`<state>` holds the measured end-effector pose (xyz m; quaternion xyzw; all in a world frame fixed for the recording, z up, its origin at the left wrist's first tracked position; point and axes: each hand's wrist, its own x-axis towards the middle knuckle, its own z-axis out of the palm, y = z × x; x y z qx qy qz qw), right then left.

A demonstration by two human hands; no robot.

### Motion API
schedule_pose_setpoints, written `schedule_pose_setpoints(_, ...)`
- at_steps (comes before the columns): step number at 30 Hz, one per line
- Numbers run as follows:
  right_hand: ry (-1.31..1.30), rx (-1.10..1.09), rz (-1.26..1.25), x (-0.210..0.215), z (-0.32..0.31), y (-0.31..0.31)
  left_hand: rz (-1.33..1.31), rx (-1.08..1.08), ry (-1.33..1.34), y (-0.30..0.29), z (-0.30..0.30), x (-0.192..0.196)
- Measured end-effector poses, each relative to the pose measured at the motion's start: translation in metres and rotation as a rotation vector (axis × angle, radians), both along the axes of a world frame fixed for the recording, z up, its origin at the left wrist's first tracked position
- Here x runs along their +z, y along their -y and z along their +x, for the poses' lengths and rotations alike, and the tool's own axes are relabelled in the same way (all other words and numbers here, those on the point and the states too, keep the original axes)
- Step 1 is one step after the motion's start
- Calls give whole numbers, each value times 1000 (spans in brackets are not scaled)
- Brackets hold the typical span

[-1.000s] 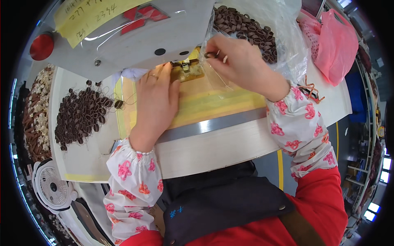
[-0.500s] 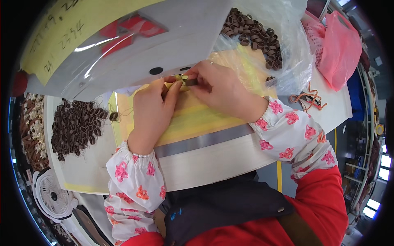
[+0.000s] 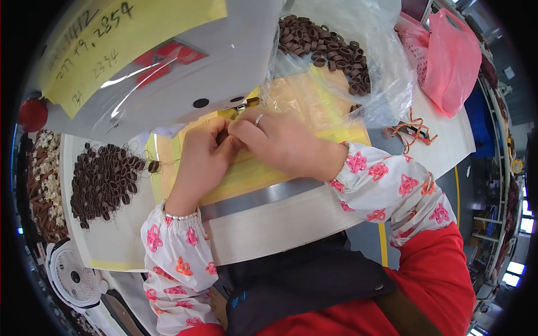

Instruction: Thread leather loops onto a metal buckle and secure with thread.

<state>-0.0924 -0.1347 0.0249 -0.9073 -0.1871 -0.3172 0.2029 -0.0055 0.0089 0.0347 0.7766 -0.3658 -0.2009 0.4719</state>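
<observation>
White table (image 3: pixel 274 227) carries a grey sewing machine (image 3: pixel 238 67). Left hand (image 3: pixel 203 154) and right hand (image 3: pixel 277 141) meet before the machine, fingers curled; whether they grip anything cannot be told. Brown loops (image 3: pixel 103 182) lie left of the machine, nearer the left hand; a second pile (image 3: pixel 336 51) lies right.

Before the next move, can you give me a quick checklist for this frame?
1. Left hand and right hand together: ok, meeting in front of the sewing machine.
2. Anything pinched between them visible: cannot tell, the hands cover that spot.
3. Left pile of brown loops apart from the left hand: ok.
4. That pile free of loose threads: not ok, thin strands trail from it.
5. Right-side brown loops apart from the right hand: ok.
</observation>
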Motion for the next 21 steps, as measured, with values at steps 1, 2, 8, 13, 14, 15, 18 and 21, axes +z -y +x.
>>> schedule_pose_setpoints(1,-46,-3,74,-1,1,0,23,18,-32,0,1,0)
schedule_pose_setpoints(2,-93,-6,146,-2,1,1,46,36,-65,0,2,0)
schedule_pose_setpoints(8,-364,-85,562,2,4,7,33,86,55,2,-1,0)
schedule_pose_setpoints(13,-375,-130,552,2,8,12,-38,155,153,5,4,-10)
schedule_pose_setpoints(14,-368,-141,540,1,9,13,-41,187,122,7,3,-9)
schedule_pose_setpoints(15,-361,-152,529,1,10,14,-13,204,118,8,2,-8)
schedule_pose_setpoints(18,-336,-153,524,0,11,15,6,247,67,10,3,-9)
schedule_pose_setpoints(21,-344,-159,515,-5,12,18,-52,274,0,11,4,-16)
